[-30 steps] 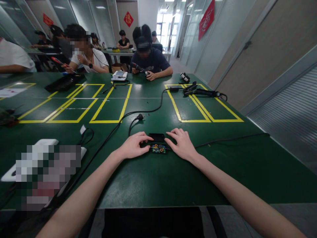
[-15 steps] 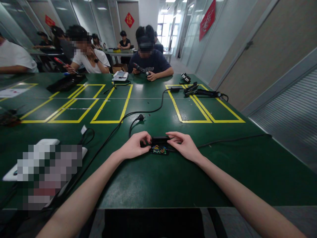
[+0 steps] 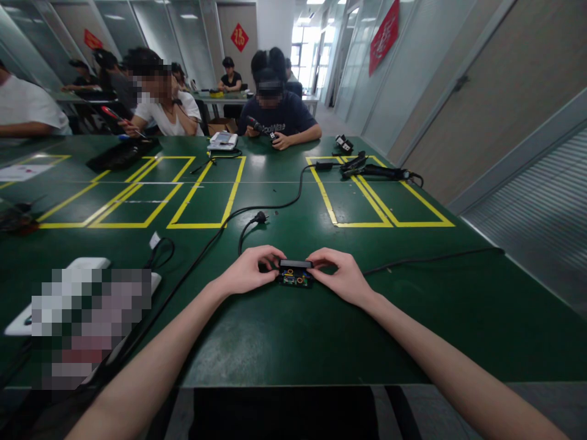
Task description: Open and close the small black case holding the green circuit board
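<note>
My left hand (image 3: 253, 269) and my right hand (image 3: 340, 272) face each other above the table, fingers curled at the two ends of a black plastic cover (image 3: 296, 264). The cover is tilted up along the far side of a small circuit board (image 3: 290, 280) with copper-coloured coils and several small parts. Its component side faces up at me, in what looks like a dark lower shell. A black cable (image 3: 435, 258) runs off to the right from behind my right hand. The plug (image 3: 260, 217) of a power cord lies beyond my left hand.
A long black cord (image 3: 238, 211) crosses the green table (image 3: 367, 348). White devices (image 3: 87, 263), partly pixelated, lie at the left. A dark hair-straightener-like tool (image 3: 380, 172) rests at the far right. Across the table, a person (image 3: 284, 113) holds a tool; others sit further left.
Both hands have turned the black cover, so its pale-lit top edge now shows nearer the circuit board. My right fingers have shifted slightly outward and down.
</note>
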`<state>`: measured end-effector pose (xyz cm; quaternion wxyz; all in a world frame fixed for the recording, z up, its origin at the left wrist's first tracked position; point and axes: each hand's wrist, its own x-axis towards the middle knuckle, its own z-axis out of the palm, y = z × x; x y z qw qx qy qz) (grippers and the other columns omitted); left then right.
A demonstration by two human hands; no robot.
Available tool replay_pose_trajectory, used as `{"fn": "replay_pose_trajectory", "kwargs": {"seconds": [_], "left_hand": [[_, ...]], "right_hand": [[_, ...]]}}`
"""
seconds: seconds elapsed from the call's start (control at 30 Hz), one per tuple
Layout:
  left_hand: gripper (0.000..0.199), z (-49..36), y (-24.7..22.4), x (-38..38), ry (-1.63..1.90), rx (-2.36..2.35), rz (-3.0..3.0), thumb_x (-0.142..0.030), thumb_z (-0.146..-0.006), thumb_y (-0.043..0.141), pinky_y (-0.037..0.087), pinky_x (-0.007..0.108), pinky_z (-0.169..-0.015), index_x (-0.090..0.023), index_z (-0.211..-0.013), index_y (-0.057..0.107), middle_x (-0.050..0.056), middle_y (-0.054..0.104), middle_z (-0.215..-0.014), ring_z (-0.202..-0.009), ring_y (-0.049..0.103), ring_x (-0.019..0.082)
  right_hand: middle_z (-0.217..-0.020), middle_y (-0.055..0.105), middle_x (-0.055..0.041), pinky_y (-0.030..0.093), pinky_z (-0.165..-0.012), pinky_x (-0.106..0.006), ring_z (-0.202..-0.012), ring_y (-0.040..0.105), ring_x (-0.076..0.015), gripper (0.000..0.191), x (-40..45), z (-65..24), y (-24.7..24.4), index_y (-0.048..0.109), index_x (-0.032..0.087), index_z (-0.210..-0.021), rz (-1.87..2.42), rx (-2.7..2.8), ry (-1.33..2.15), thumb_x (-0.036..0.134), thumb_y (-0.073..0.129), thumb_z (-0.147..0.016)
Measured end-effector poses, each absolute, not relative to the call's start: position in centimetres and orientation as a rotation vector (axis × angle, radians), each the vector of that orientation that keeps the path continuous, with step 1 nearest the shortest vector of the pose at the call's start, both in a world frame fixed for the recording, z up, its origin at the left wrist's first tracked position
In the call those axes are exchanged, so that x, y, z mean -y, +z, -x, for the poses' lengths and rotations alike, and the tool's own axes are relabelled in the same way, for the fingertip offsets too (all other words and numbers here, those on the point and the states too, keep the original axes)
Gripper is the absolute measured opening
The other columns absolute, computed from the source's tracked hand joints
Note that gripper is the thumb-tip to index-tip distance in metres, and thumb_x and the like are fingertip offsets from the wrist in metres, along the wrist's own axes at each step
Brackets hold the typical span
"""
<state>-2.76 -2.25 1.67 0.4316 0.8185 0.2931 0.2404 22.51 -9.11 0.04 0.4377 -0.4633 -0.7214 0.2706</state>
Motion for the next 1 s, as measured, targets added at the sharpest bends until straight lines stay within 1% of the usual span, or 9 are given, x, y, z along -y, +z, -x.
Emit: {"fn": "replay_pose_trajectory", "kwargs": {"seconds": [0.17, 0.3, 0.4, 0.47, 0.6, 0.73, 0.83, 0.93, 1.0], "left_hand": [[0.026, 2.7, 1.5, 2.1, 0.609, -0.721, -2.044, -0.013, -0.079, 0.065, 0.056, 0.03, -0.081, -0.014, -0.104, 0.071, 0.007, 0.072, -0.104, -0.085, 0.067, 0.015], [0.022, 2.6, 1.4, 2.2, 0.62, -0.709, -2.049, -0.011, -0.079, 0.063, 0.056, 0.03, -0.083, -0.015, -0.099, 0.071, 0.007, 0.073, -0.106, -0.089, 0.068, 0.017], [0.02, 2.5, 1.4, 2.3, 0.605, -0.715, -2.045, -0.012, -0.08, 0.062, 0.056, 0.03, -0.083, -0.015, -0.097, 0.071, 0.008, 0.075, -0.106, -0.088, 0.069, 0.017], [0.018, 2.5, 1.5, 2.4, 0.593, -0.721, -2.05, -0.013, -0.08, 0.062, 0.055, 0.03, -0.083, -0.015, -0.095, 0.072, 0.007, 0.076, -0.104, -0.087, 0.068, 0.016], [0.02, 2.5, 2.1, 2.7, 0.564, -0.732, -2.071, -0.014, -0.076, 0.063, 0.055, 0.031, -0.083, -0.016, -0.094, 0.071, 0.005, 0.076, -0.102, -0.084, 0.067, 0.016], [0.023, 2.5, 2.5, 2.9, 0.544, -0.747, -2.103, -0.016, -0.071, 0.066, 0.055, 0.031, -0.081, -0.017, -0.094, 0.068, 0.004, 0.074, -0.101, -0.083, 0.065, 0.017], [0.029, 2.4, 2.4, 3.0, 0.52, -0.74, -2.15, -0.017, -0.068, 0.07, 0.054, 0.031, -0.081, -0.018, -0.096, 0.066, 0.003, 0.072, -0.101, -0.084, 0.064, 0.017], [0.034, 2.3, 2.1, 3.1, 0.503, -0.745, -2.226, -0.019, -0.069, 0.073, 0.053, 0.031, -0.081, -0.019, -0.102, 0.065, 0.002, 0.071, -0.101, -0.084, 0.064, 0.017], [0.033, 2.3, 1.8, 3.2, 0.507, -0.75, -2.286, -0.018, -0.07, 0.074, 0.053, 0.03, -0.08, -0.019, -0.103, 0.066, 0.003, 0.07, -0.101, -0.085, 0.065, 0.018]], "right_hand": [[-0.095, 0.073, -0.0074, 0.061, -0.079, -0.037, -0.086, 0.071, -0.0201, 0.002, 9.2, -22.7, 0.5, 0.068, 0.02, -0.085, 1.091, 1.872, 0.642, 0.021, 0.068, -0.086], [-0.102, 0.072, -0.0087, 0.057, -0.086, -0.04, -0.094, 0.07, -0.0214, 0.009, 9.2, -23.2, 0.5, 0.064, 0.02, -0.084, 1.044, 1.985, 0.635, 0.023, 0.072, -0.085], [-0.113, 0.071, -0.0111, 0.055, -0.09, -0.041, -0.103, 0.069, -0.0229, 0.014, 9.2, -23.5, 0.4, 0.065, 0.02, -0.088, 1.026, 2.035, 0.645, 0.026, 0.076, -0.083], [-0.116, 0.071, -0.011, 0.055, -0.092, -0.042, -0.106, 0.069, -0.0233, 0.016, 9.2, -23.7, 0.3, 0.066, 0.021, -0.092, 1.035, 2.053, 0.652, 0.026, 0.078, -0.082], [-0.111, 0.074, -0.0088, 0.055, -0.092, -0.042, -0.102, 0.07, -0.0226, 0.017, 9.2, -23.7, 0.4, 0.067, 0.022, -0.097, 1.063, 2.079, 0.652, 0.027, 0.077, -0.084], [-0.112, 0.075, -0.0094, 0.056, -0.092, -0.043, -0.103, 0.07, -0.0234, 0.017, 9.3, -23.5, 0.4, 0.069, 0.022, -0.099, 1.068, 2.088, 0.648, 0.03, 0.077, -0.085], [-0.112, 0.076, -0.0091, 0.056, -0.092, -0.043, -0.102, 0.07, -0.0233, 0.018, 9.2, -23.4, 0.3, 0.07, 0.022, -0.101, 1.061, 2.109, 0.629, 0.031, 0.077, -0.086], [-0.111, 0.076, -0.0092, 0.056, -0.091, -0.042, -0.101, 0.07, -0.0232, 0.02, 9.2, -23.5, 0.2, 0.07, 0.022, -0.104, 1.037, 2.133, 0.593, 0.031, 0.076, -0.087], [-0.11, 0.076, -0.0098, 0.056, -0.09, -0.043, -0.099, 0.07, -0.0232, 0.019, 9.2, -23.5, 0.1, 0.07, 0.022, -0.104, 1.011, 2.152, 0.57, 0.03, 0.075, -0.088]]}}
